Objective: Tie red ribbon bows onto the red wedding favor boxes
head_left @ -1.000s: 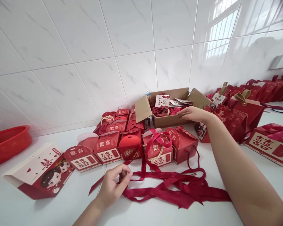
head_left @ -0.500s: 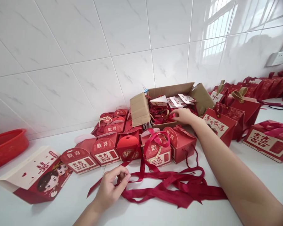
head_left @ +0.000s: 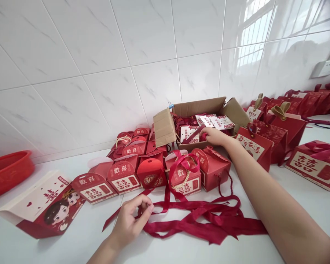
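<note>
My left hand (head_left: 133, 218) rests low at the counter's front, thumb and fingertips pinched together. Red satin ribbon (head_left: 198, 223) lies loosely beside and behind it; whether any ribbon is in the pinch is hidden. Over the front of an open cardboard carton (head_left: 164, 129), my right hand (head_left: 213, 136) has its fingers closed on a dark red strap (head_left: 193, 135). That strap crosses a white card with red print (head_left: 187, 131). Other printed cards (head_left: 222, 122) lie on the red contents at the back. In front of the carton stands a red gift box (head_left: 185, 183) with a ribbon bow and twisted cord.
Several red gift boxes (head_left: 123, 176) crowd left of the carton. A larger cream-and-red box (head_left: 48, 205) and a red basin (head_left: 13, 170) stand farther left. Red bags (head_left: 255, 145) and a bow-tied box (head_left: 316, 165) occupy the right. A tiled wall (head_left: 104, 44) rises behind.
My right hand has drawn slightly toward the carton's front with the strap in its fingers. A white card now shows flat at the carton's left front. My left hand is nearly still.
</note>
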Available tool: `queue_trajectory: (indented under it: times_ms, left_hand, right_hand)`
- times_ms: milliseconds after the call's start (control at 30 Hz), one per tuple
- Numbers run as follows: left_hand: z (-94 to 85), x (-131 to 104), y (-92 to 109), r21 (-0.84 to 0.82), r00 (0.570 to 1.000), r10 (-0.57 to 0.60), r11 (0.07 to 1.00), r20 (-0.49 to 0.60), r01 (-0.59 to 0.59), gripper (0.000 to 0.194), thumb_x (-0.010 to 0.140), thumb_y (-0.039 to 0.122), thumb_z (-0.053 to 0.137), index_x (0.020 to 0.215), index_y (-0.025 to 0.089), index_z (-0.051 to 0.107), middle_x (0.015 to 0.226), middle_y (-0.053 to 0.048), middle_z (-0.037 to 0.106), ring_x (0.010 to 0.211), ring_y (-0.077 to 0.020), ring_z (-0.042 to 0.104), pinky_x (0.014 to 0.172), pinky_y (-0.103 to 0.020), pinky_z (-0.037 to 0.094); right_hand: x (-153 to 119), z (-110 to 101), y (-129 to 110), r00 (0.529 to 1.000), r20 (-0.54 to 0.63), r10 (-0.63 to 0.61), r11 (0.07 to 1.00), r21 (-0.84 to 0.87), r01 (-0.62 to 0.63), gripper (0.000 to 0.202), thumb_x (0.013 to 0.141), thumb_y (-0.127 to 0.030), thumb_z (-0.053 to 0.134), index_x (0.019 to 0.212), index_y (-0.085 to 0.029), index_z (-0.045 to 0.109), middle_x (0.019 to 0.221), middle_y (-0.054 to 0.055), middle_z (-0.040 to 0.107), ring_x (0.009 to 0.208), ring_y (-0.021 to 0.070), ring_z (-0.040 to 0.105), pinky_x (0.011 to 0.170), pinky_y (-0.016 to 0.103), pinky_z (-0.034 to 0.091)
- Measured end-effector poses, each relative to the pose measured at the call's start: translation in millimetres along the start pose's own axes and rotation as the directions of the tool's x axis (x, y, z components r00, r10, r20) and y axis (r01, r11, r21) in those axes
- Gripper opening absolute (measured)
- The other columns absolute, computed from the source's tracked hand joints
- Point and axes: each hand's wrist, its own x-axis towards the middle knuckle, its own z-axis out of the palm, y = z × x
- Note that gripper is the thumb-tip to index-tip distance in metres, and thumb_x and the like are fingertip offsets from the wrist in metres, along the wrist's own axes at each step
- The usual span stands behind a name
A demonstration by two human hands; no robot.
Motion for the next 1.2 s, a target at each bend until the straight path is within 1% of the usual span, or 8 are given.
queue_trajectory:
  times_ms: [133, 300, 567, 700, 800, 967, 1100, 1200]
  left_hand:
    - [0.3, -1, -1, -0.013, 1.000, -0.017, 1.000, 0.006, 0.017, 0.020, 0.089, 0.031, 0.050, 0.073, 0.018, 0.055, 0.059, 0.002, 0.047, 0.055, -0.0122, 0.044, 0.054, -0.023, 0.038]
    - [1.3, -1, -1, -0.025, 0.999, -0.024, 0.999, 0.023, 0.025, 0.021, 0.089, 0.031, 0.050, 0.073, 0.019, 0.054, 0.059, 0.003, 0.046, 0.055, -0.0119, 0.043, 0.054, -0.022, 0.036]
    - [6.8, 1, -6, -0.037, 0.991, -0.131, 0.991, 0.020, 0.132, 0.023, 0.088, 0.037, 0.051, 0.074, 0.019, 0.054, 0.058, 0.003, 0.043, 0.055, -0.0118, 0.041, 0.052, -0.022, 0.035]
    - [7.7, 1, -6, -0.060, 0.986, -0.161, 0.985, 0.032, 0.162, 0.024, 0.087, 0.038, 0.051, 0.074, 0.018, 0.055, 0.059, 0.003, 0.043, 0.055, -0.0117, 0.041, 0.052, -0.022, 0.035]
    - [8.0, 1, -6, -0.069, 0.985, -0.169, 0.983, 0.033, 0.171, 0.024, 0.087, 0.039, 0.051, 0.074, 0.019, 0.055, 0.059, 0.003, 0.043, 0.055, -0.0117, 0.041, 0.053, -0.022, 0.035]
    - [8.8, 1, -7, -0.074, 0.982, -0.182, 0.980, 0.039, 0.185, 0.024, 0.088, 0.039, 0.051, 0.075, 0.019, 0.054, 0.059, 0.004, 0.042, 0.056, -0.0118, 0.040, 0.053, -0.022, 0.034]
    - [9.2, 0, -9, -0.074, 0.981, -0.189, 0.978, 0.052, 0.193, 0.025, 0.089, 0.039, 0.050, 0.076, 0.019, 0.054, 0.060, 0.003, 0.043, 0.057, -0.0118, 0.040, 0.054, -0.022, 0.034]
    - [9.5, 0, -10, -0.073, 0.980, -0.190, 0.978, 0.058, 0.194, 0.025, 0.089, 0.039, 0.049, 0.076, 0.019, 0.054, 0.060, 0.003, 0.043, 0.057, -0.0118, 0.040, 0.054, -0.022, 0.034]
  right_hand:
    - [0, 0, 2, 0.995, -0.012, -0.095, 0.992, 0.079, 0.096, 0.050, 0.065, 0.002, 0.042, 0.103, -0.019, 0.067, 0.105, 0.005, 0.069, 0.096, 0.0200, 0.062, 0.089, 0.029, 0.046]
    - [0, 2, 3, 0.980, -0.092, -0.176, 0.967, 0.171, 0.190, 0.045, 0.065, 0.002, 0.042, 0.102, -0.019, 0.057, 0.114, 0.004, 0.066, 0.111, 0.0184, 0.058, 0.092, 0.029, 0.045]
    - [8, 6, 9, 0.991, -0.128, 0.048, 0.985, 0.172, -0.025, 0.016, 0.087, -0.015, 0.054, 0.103, -0.015, 0.058, 0.111, 0.009, 0.064, 0.101, 0.0192, 0.060, 0.091, 0.037, 0.047]
    - [8, 11, 9, 0.992, -0.065, 0.109, 0.982, 0.159, -0.098, 0.024, 0.092, -0.034, 0.055, 0.105, -0.015, 0.062, 0.110, 0.007, 0.063, 0.098, 0.0179, 0.061, 0.089, 0.041, 0.050]
    - [6, 14, 7, 0.993, -0.054, 0.105, 0.976, 0.195, -0.093, 0.033, 0.089, -0.021, 0.058, 0.121, -0.015, 0.055, 0.116, 0.011, 0.063, 0.102, 0.0197, 0.061, 0.091, 0.039, 0.049]
    - [2, 7, -1, 1.000, -0.012, 0.028, 0.951, 0.307, -0.023, 0.083, 0.069, 0.006, 0.050, 0.147, -0.012, 0.028, 0.125, 0.014, 0.063, 0.087, 0.0161, 0.065, 0.076, 0.025, 0.051]
    - [-1, 1, -5, 0.997, 0.066, -0.028, 0.943, 0.333, 0.004, 0.076, 0.069, 0.003, 0.050, 0.143, -0.010, 0.038, 0.118, 0.011, 0.068, 0.078, 0.0141, 0.065, 0.067, 0.022, 0.051]
    - [-1, 1, -7, 0.995, 0.095, -0.035, 0.961, 0.277, 0.007, 0.065, 0.070, 0.000, 0.051, 0.133, -0.015, 0.055, 0.116, 0.008, 0.069, 0.089, 0.0175, 0.066, 0.076, 0.023, 0.052]
